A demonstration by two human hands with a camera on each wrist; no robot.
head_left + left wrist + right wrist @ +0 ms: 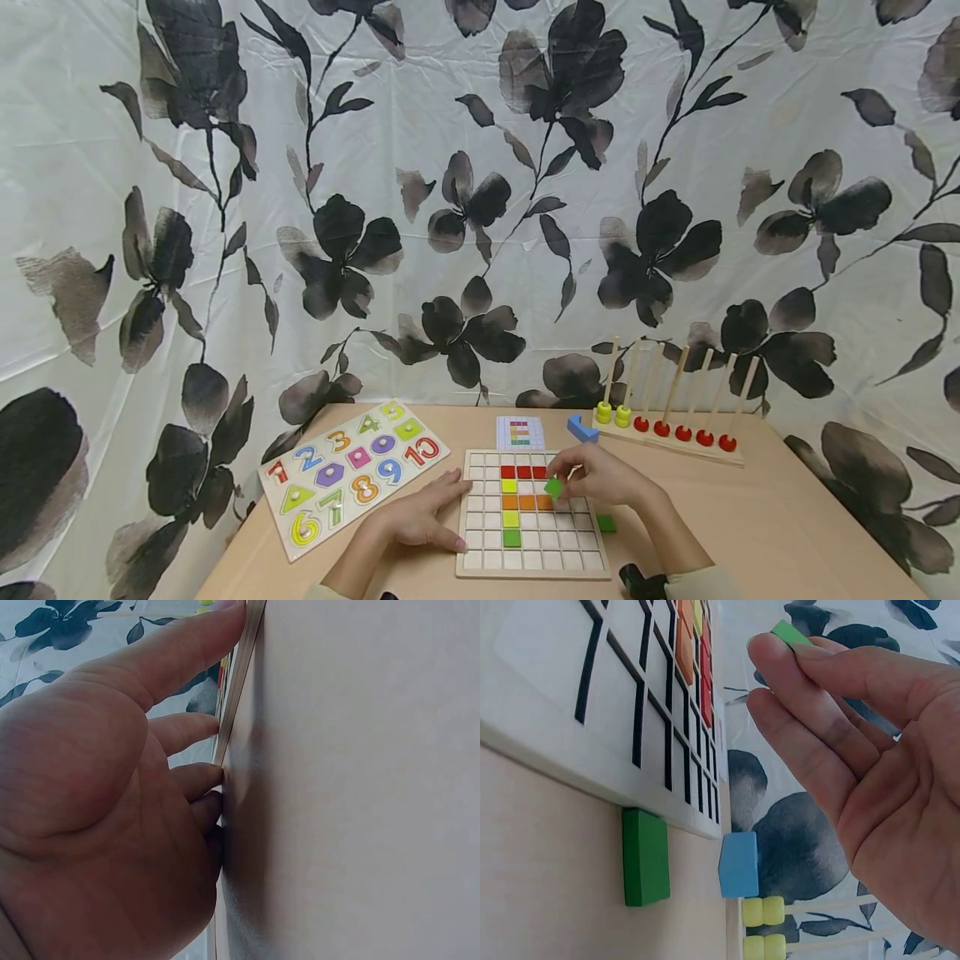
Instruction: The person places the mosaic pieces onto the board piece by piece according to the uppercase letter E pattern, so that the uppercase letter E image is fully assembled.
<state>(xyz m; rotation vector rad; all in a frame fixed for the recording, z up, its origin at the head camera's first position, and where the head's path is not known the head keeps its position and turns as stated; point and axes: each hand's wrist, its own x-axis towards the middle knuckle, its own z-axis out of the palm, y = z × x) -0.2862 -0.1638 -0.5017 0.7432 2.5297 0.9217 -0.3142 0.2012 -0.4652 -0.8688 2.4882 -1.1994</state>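
A wooden grid board point(534, 573) lies on the table, with red tiles point(521, 472), orange tiles point(527, 502), two yellow tiles point(511, 518) and a green tile point(512, 538) set in its cells. Over the board's right half, my right hand point(600, 477) pinches a small green tile point(789, 633) between thumb and fingers. My left hand point(416, 512) rests at the board's left edge, thumb and fingers spread and touching it. Another green tile point(646, 856) lies on the table against the right edge. Behind the board is a pattern card point(520, 433) with coloured squares.
At the left lies a number puzzle board point(352, 479). A blue block point(582, 429) sits behind the grid board, left of a pegged rack point(675, 437) with yellow and red beads. A black object point(642, 582) is near my right forearm. Floral cloth hangs behind.
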